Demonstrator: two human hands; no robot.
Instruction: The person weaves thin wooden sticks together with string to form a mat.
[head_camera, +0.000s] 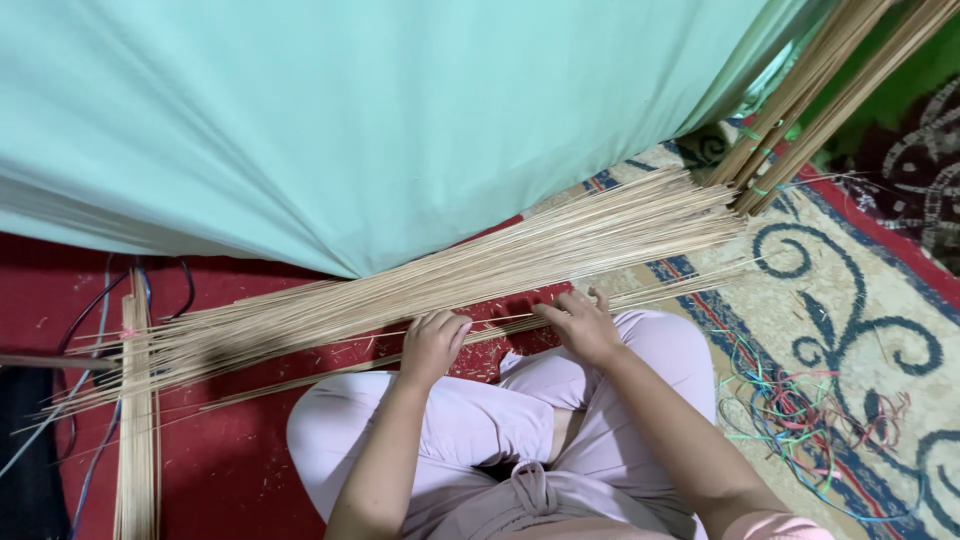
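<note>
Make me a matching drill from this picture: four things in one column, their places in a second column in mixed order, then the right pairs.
Things:
1. loose thin sticks
2. tied stick bundles
3. coloured strings
4. green cloth

Places:
A. top right, leaning over the carpet
B. heaped on the patterned carpet, at the person's right
C. fanned out on the floor before both hands
D. hanging across the top of the view

Pairs: 1-C, 2-A, 3-B, 4-D

Thin pale bamboo sticks (420, 275), long loose pile, fanned diagonally across red floor
</note>
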